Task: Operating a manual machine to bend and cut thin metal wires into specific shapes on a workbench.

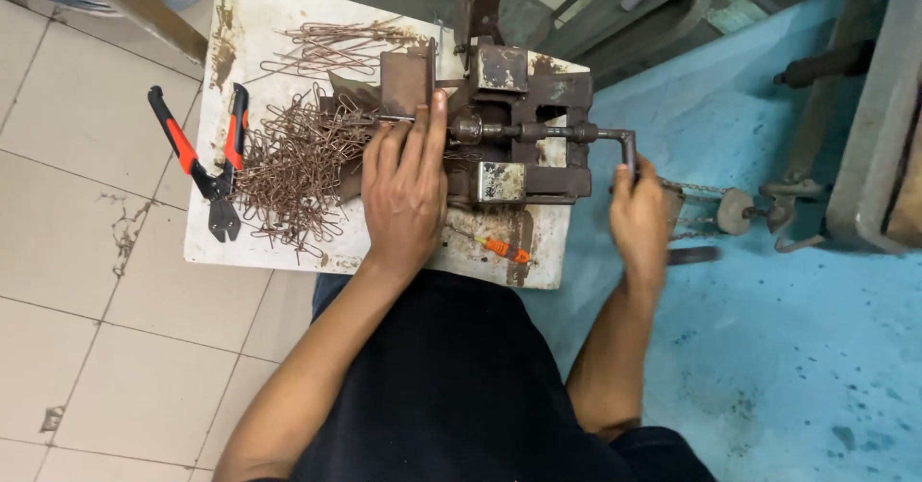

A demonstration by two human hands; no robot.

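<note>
A rusty metal bending jig (523, 127) stands on a worn white board (259, 21). My left hand (403, 189) lies flat against the jig's left side, fingers stretched along a thin wire rod by its shaft. My right hand (639, 218) grips the lower end of the jig's crank handle (619, 141) at the right. A heap of bent brown wire pieces (293, 160) lies just left of my left hand.
Red-handled cutters (206, 170) lie at the board's left edge. A small orange-handled tool (504, 249) rests near the board's front edge. More wire pieces (336, 45) sit at the back. A chain with metal hooks (759, 208) lies on the blue floor at right.
</note>
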